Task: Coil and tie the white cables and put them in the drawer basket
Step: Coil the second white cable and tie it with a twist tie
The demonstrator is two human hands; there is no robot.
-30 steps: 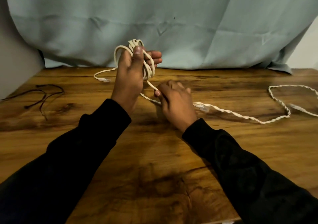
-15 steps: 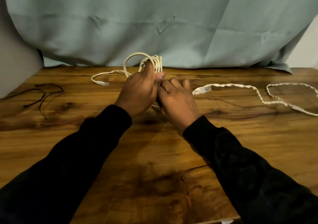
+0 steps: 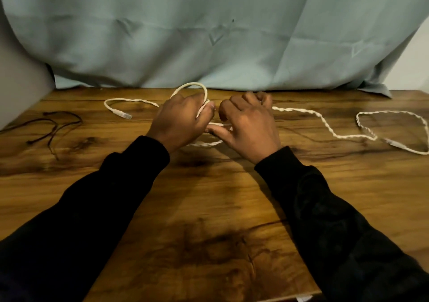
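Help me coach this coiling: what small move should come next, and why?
Probably the right hand should draw in more of the white cable and lay another loop onto the coil in the left hand, since a long stretch lies loose on the table.

Two hands (image 3: 183, 118), one white cable (image 3: 325, 125), one dark cord (image 3: 53, 125).

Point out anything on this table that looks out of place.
A thin dark cord lies tangled at the table's left edge, unlike the white cable being coiled. No drawer basket is in view. Nothing looks damaged.
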